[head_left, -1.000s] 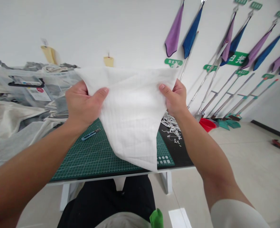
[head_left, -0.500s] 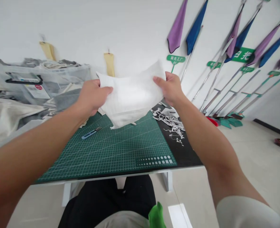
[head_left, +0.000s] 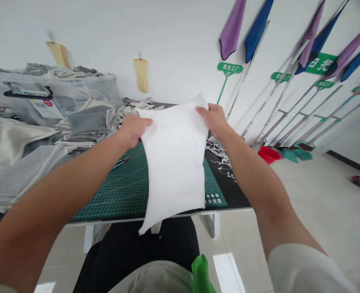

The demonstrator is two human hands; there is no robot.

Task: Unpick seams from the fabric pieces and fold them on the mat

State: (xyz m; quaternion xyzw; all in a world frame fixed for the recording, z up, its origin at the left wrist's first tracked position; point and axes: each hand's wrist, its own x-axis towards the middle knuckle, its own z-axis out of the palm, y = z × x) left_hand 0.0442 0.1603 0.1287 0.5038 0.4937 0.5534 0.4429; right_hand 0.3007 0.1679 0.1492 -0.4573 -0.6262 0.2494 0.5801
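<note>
A white cloth (head_left: 176,158) hangs spread out between my two hands, its lower edge dropping past the front of the table. My left hand (head_left: 135,129) pinches its upper left corner, thumb on top. At the upper right corner, my right hand (head_left: 214,119) grips it the same way. Behind the cloth lies a green cutting mat (head_left: 119,195), partly covered from view. Small blue thread snips (head_left: 121,162) rest on the mat, close to my left forearm.
Stacked grey and white cloths (head_left: 88,122) and a clear plastic bin (head_left: 85,91) fill the table's left side. White scraps and threads (head_left: 219,152) lie at the right. Beyond stand a red basin (head_left: 268,154) and mop poles against the wall. Yellow gloves (head_left: 141,75) hang there.
The cloth was raised and billowing; now it hangs down flat toward me. Both hands still grip its upper corners, and the view has shifted slightly.
</note>
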